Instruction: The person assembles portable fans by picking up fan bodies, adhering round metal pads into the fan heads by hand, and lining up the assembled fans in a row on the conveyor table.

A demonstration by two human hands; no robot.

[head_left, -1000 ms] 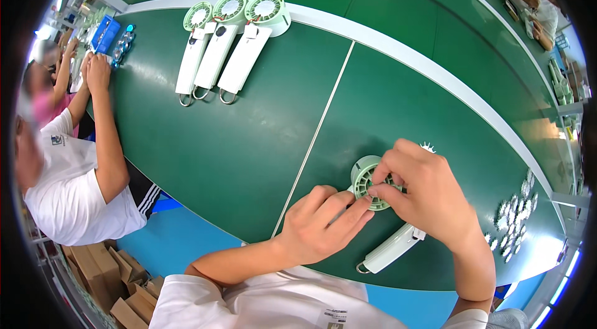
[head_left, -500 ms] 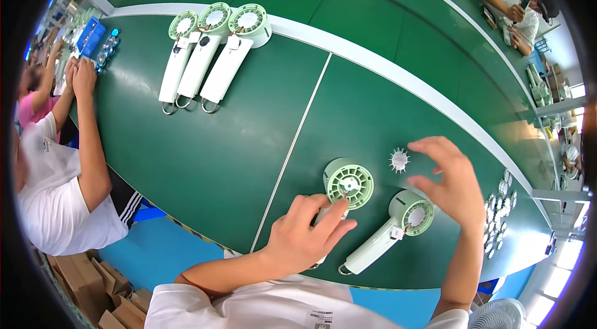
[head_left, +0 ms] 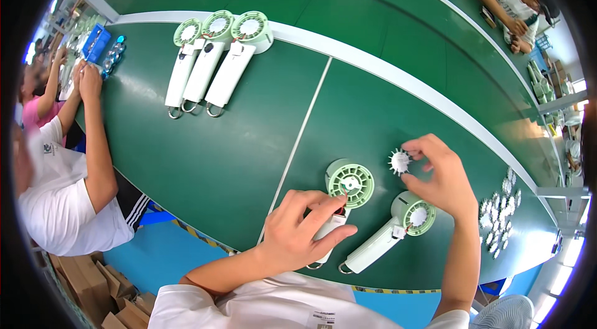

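Observation:
My left hand point(head_left: 305, 229) is closed over the white handle of a handheld fan point(head_left: 350, 185). Its index finger reaches to the wires below the round green head, whose ribbed frame has no blade wheel in it. My right hand point(head_left: 440, 173) has thumb and fingertips at opposite edges of a white, spiky fan wheel point(head_left: 399, 162), appearing to pinch it. Between my wrists lies a second handheld fan point(head_left: 374, 246) with a wheel in its head and a metal ring at the handle's end. My left palm hides part of the first handle.
Three handheld fans point(head_left: 227, 77) lie side by side at the back left. Many loose white fan wheels point(head_left: 497, 214) are spread at the right edge. A co-worker point(head_left: 68, 167) sits at the left, near a blue bin point(head_left: 96, 43). A pale rail point(head_left: 385, 71) runs along the table's back.
My right hand has lowered slightly to the left, its fingers closing around the fan wheel, which now looks brighter. My left hand has shifted a little, uncovering more of the handle.

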